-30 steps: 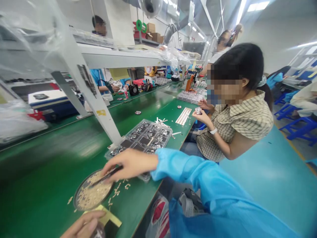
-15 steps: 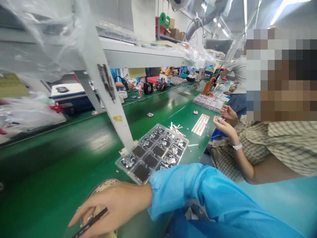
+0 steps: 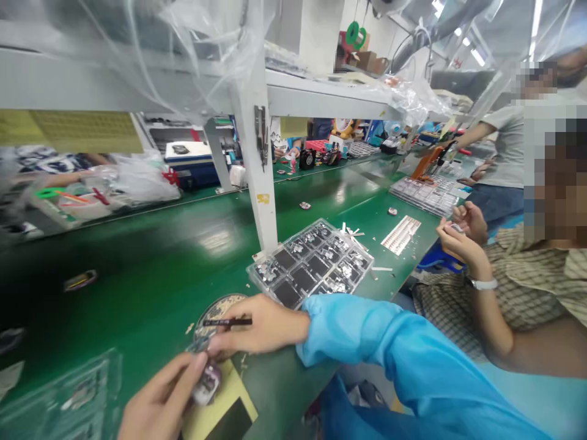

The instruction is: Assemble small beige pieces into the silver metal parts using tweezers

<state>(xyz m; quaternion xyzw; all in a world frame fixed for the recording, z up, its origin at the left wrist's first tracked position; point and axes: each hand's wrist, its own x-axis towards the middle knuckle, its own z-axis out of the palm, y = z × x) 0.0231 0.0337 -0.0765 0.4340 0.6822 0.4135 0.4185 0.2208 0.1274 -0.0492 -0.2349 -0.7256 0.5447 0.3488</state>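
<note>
My left hand is closed on a small rounded device, its thumb and fingers pinching the device's edge. My right hand touches the top of the same device with its fingertips and also holds a thin black tool, which lies roughly level across the fingers. Beneath the hands lies a yellow sheet with a dark patch. Behind my right hand is a round dish of small pale pieces, partly covered. A clear compartment tray with dark and silvery parts sits beyond my right forearm.
Another clear tray lies at the lower left. A white post rises behind the compartment tray. Pale strips and a label sheet lie farther right. At the right sits a person with both hands raised.
My left hand has come into view with the small device. My right hand has moved to meet it, its black tool now nearly level. The view has swung left.
</note>
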